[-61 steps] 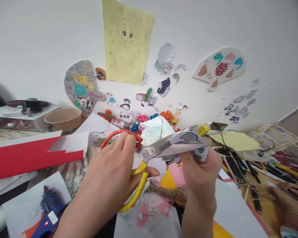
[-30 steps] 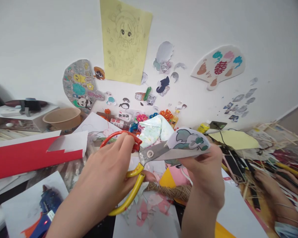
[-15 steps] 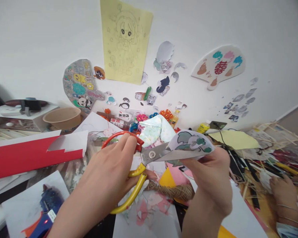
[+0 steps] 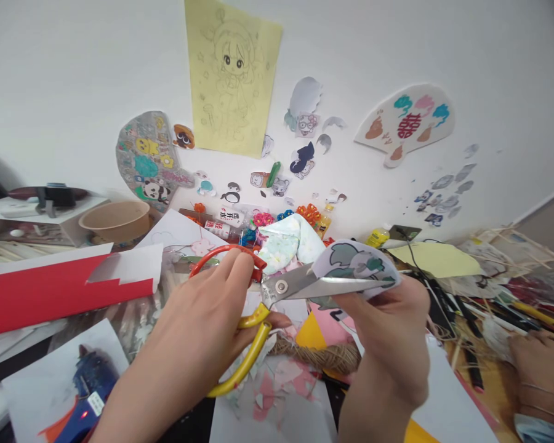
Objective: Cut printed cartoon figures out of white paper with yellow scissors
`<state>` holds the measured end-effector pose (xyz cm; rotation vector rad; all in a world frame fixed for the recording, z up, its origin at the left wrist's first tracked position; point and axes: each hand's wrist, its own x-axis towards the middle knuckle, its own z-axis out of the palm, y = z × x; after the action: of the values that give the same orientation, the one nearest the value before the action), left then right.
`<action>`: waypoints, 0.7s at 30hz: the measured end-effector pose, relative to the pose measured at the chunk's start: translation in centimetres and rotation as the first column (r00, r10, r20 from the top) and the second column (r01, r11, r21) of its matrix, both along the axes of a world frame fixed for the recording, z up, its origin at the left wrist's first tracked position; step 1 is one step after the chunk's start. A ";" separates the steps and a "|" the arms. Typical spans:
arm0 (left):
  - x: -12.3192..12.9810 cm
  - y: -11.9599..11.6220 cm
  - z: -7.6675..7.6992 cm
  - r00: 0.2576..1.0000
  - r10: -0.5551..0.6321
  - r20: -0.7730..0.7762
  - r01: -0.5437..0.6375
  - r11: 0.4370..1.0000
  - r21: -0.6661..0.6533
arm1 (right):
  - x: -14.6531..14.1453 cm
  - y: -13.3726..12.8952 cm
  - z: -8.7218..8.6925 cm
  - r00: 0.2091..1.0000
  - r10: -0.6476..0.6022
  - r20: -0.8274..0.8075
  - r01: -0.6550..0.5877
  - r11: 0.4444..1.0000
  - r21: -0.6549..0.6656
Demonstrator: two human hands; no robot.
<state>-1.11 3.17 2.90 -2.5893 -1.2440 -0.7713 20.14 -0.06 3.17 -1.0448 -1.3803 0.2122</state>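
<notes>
My left hand grips scissors with one red and one yellow handle, its fingers through the loops. The blades point right, spread slightly, with a printed paper piece between them. My right hand pinches that paper, which shows grey-green figures, at its lower right edge. Below the blades are pink and yellow paper and a coil of brown twine. Pink paper scraps lie on a white sheet nearer to me.
A blue glue gun rests on paper at lower left, near red paper and a tan bowl. Another person's hand is at the right, by pens and sticks. Drawings hang on the wall behind.
The scissors' lower blade has turned slightly against the paper. The other person's hand at the right has shifted a little rightward.
</notes>
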 end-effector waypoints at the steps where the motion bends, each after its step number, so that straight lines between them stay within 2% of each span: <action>1: 0.0 0.0 0.0 1.000 0.001 0.003 -0.001 1.000 0.008 | 0.0 0.0 -0.1 1.000 -0.006 -0.008 0.006 1.000 0.003; 11: 0.8 -0.1 0.1 0.995 -0.004 0.097 0.002 1.000 0.023 | -0.7 0.6 -1.2 0.990 -0.081 -0.120 0.096 0.987 0.131; 16: 1.0 -0.3 0.0 0.990 0.007 0.139 -0.009 1.000 0.017 | -1.9 1.3 -1.2 0.986 -0.096 -0.134 0.128 0.959 0.254; 21: 1.5 -0.5 -0.2 0.977 0.001 0.213 0.009 0.999 -0.048 | -2.6 1.9 -1.1 0.979 -0.103 -0.176 0.160 0.923 0.349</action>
<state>0.41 2.68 2.72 -2.6033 -1.3301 -1.0563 17.54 1.85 2.06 -0.7899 -1.1482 -0.0611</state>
